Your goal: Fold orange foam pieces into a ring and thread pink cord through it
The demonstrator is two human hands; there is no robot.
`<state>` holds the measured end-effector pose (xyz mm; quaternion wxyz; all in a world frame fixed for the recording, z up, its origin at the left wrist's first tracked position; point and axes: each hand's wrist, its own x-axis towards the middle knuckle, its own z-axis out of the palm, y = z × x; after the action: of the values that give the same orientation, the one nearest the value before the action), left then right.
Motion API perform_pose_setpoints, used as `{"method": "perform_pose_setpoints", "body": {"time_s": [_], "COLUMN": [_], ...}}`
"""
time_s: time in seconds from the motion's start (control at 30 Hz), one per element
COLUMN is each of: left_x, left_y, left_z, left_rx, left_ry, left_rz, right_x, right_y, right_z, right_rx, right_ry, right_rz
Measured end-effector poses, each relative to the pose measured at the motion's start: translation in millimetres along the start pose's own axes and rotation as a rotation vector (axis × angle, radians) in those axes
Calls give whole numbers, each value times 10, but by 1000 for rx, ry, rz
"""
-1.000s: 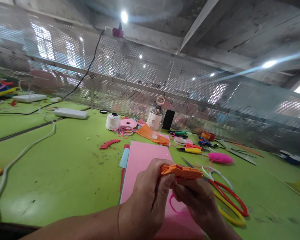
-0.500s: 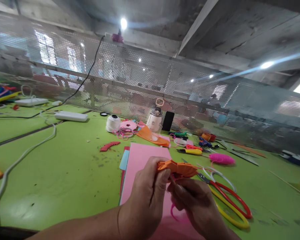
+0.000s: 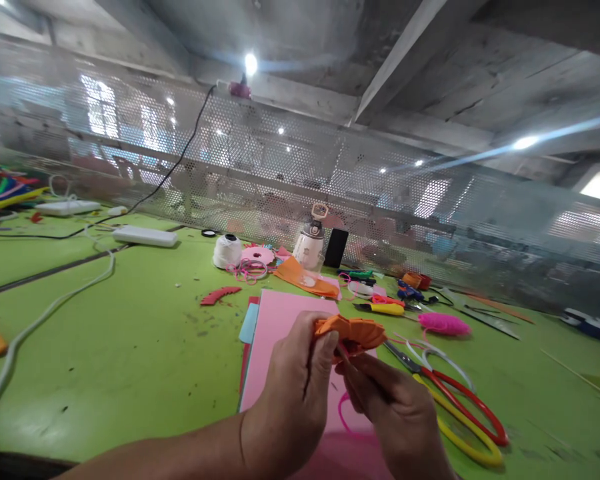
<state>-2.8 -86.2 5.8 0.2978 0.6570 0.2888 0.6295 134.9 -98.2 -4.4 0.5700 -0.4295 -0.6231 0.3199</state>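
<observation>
My left hand (image 3: 293,393) pinches the left side of a pleated orange paper piece (image 3: 357,333), thumb below and fingers behind it. Close underneath, my right hand (image 3: 393,403) is closed with its fingertips at the paper's lower side. A thin pinkish strand or stick shows at those fingertips; what exactly they grip is partly hidden. Pink yarn (image 3: 347,417) loops down below the hands over a stack of pink sheets (image 3: 290,320). Scissors (image 3: 460,393) with one red and one yellow handle lie just right of my right hand.
On the green table (image 3: 145,347) stand a white thread spool (image 3: 227,252) and a white bottle (image 3: 309,243). A yellow-handled cutter (image 3: 387,309), a pink yarn bundle (image 3: 445,325) and a red scalloped strip (image 3: 220,295) lie around the sheets. A power strip (image 3: 145,235) sits left, its cable near the edge.
The orange paper has turned slightly, its right end now nearer my left hand. My right hand has shifted a little downward, and more of the scissors shows. The view has tilted up slightly.
</observation>
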Motion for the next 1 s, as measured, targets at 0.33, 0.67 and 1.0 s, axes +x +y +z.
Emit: {"method": "perform_pose_setpoints", "body": {"time_s": [0.33, 0.67, 1.0], "left_x": [93, 186, 315], "left_y": [63, 44, -114], "left_z": [-48, -45, -77], "left_rx": [-40, -278, -501], "left_ry": [41, -67, 126], "left_rz": [-30, -135, -311], "right_x": [32, 107, 154], "right_y": [-53, -57, -7], "right_z": [-4, -74, -77], "right_rx": [-15, 148, 180], "right_ry": [-52, -229, -310], "right_rz": [63, 241, 252]}}
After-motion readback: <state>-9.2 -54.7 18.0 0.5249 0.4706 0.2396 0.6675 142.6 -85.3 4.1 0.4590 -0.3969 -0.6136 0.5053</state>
